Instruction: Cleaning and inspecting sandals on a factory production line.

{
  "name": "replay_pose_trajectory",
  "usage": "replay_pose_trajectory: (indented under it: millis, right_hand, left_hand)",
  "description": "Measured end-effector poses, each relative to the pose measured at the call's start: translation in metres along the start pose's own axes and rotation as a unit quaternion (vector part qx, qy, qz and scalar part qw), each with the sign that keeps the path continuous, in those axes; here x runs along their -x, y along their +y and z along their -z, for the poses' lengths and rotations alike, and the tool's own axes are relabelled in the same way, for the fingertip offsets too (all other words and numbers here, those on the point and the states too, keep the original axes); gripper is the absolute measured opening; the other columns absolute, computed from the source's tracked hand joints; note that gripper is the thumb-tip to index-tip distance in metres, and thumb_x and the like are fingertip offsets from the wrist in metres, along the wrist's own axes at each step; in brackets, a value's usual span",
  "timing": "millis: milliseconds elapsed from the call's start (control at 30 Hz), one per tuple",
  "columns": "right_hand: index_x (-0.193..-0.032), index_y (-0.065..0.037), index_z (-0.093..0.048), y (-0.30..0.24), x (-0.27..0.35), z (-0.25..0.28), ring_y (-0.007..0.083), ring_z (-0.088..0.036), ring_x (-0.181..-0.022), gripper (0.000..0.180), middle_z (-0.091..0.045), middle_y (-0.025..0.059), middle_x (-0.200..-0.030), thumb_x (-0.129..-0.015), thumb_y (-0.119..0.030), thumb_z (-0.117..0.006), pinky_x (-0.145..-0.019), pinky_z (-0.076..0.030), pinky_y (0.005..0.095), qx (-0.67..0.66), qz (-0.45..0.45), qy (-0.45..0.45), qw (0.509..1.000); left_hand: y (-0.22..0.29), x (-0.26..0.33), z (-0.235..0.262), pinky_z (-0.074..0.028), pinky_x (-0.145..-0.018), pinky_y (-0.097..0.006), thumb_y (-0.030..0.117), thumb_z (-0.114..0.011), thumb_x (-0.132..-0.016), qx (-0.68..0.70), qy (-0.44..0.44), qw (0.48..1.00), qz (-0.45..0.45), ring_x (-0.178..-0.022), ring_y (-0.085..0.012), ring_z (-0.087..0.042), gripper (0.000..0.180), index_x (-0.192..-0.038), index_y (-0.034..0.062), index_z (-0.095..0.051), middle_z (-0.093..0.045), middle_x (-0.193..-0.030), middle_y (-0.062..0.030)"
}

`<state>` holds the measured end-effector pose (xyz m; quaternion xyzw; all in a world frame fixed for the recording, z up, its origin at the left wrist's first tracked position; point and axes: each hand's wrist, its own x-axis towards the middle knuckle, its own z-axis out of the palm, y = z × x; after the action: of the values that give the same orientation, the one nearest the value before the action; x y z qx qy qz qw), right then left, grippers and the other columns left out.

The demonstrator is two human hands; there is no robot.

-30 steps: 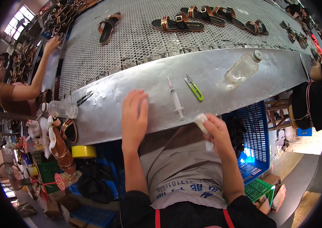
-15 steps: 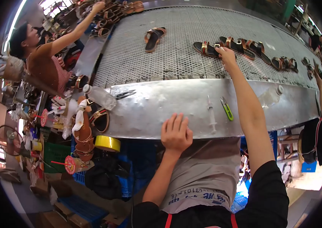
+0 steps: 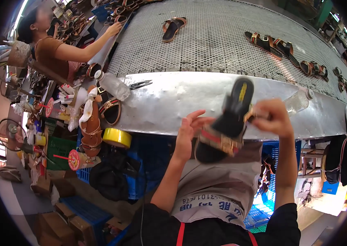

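A black-soled sandal point(image 3: 237, 110), with a striped strap and gold-coloured trim, hangs tilted over the metal ledge's near edge and my apron. My right hand point(image 3: 272, 117) is closed on its ankle strap at the right side, blurred by motion. Beside the front strap, my left hand point(image 3: 187, 133) is raised with fingers apart; whether its fingertips touch the sandal I cannot tell. On the mesh surface beyond lie a single sandal point(image 3: 174, 29) and, farther right, several similar sandals point(image 3: 263, 44).
The metal ledge point(image 3: 161, 106) borders the mesh surface point(image 3: 206, 45). Dark snips point(image 3: 140, 84) and a clear bottle point(image 3: 115, 86) lie at its left, another bottle point(image 3: 298, 101) at its right. Yellow tape point(image 3: 117, 138) and a sandal point(image 3: 110, 110) sit left. A co-worker point(image 3: 58, 51) reaches at far left.
My right hand has lifted a sandal off the mesh and drawn it toward me. My left hand has risen from the ledge edge to beside it. The co-worker's arm has lowered.
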<state>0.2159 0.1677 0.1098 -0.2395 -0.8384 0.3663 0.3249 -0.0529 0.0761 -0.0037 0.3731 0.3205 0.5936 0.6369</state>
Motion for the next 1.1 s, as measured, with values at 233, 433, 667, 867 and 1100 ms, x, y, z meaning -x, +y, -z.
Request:
replay_pose_trajectory:
  millis: [233,433,667,867,1100]
  right_hand:
    - [-0.096,-0.006,-0.072,-0.036,0.044,-0.049,0.0248,-0.062,-0.058,0.018,-0.06,0.0051,-0.067,-0.079,-0.006,-0.075,-0.053,-0.046,0.0328,-0.1,0.077,-0.223,0.967]
    - [-0.097,-0.004,-0.073,-0.029,0.061,-0.067,0.0261,-0.063,-0.058,0.019,-0.063,0.0086,-0.069,-0.078,-0.004,-0.075,-0.052,-0.045,0.033,-0.227,0.08,-0.25,0.938]
    - [-0.077,0.0,-0.07,0.006,0.124,-0.112,0.0167,-0.054,-0.05,0.012,-0.059,0.0065,-0.061,-0.077,-0.009,-0.078,-0.045,-0.03,0.0312,-0.4,-0.04,0.065,0.914]
    - [-0.075,-0.004,-0.056,0.005,0.161,-0.149,0.0135,-0.044,-0.047,0.02,-0.054,0.0074,-0.065,-0.089,-0.013,-0.067,-0.042,-0.027,0.0282,-0.692,-0.095,0.182,0.692]
    - [-0.093,-0.005,-0.053,-0.005,0.137,-0.152,0.0118,-0.05,-0.056,0.013,-0.063,0.0145,-0.088,-0.084,-0.007,-0.062,-0.047,-0.036,0.0226,-0.523,-0.265,0.211,0.782]
  left_hand:
    - [-0.007,0.033,-0.025,-0.043,-0.103,-0.036,0.063,-0.043,-0.098,0.004,-0.049,0.991,0.125,-0.123,-0.0243,-0.056,0.079,-0.147,0.0011,-0.039,-0.056,-0.138,-0.0187]
    - [-0.017,0.022,-0.05,-0.051,-0.095,-0.035,0.032,-0.059,-0.1,0.1,-0.139,0.972,0.158,-0.111,-0.0204,-0.061,0.057,-0.143,-0.0009,-0.042,-0.061,-0.128,-0.0175]
    - [-0.016,0.034,-0.047,-0.059,-0.069,-0.031,0.021,-0.057,-0.101,0.117,-0.028,0.982,0.145,-0.081,-0.0182,-0.069,0.037,-0.131,-0.0008,-0.05,-0.068,-0.114,-0.0184]
    - [-0.02,0.053,-0.044,-0.059,-0.072,-0.031,0.02,-0.059,-0.1,0.083,-0.013,0.984,0.158,-0.083,-0.0179,-0.069,0.036,-0.128,-0.0021,-0.053,-0.067,-0.117,-0.0188]
    - [-0.012,0.06,-0.047,-0.054,-0.091,-0.034,0.026,-0.06,-0.096,0.079,0.013,0.973,0.216,-0.109,-0.0259,-0.066,0.053,-0.136,-0.0067,-0.049,-0.064,-0.126,-0.0238]
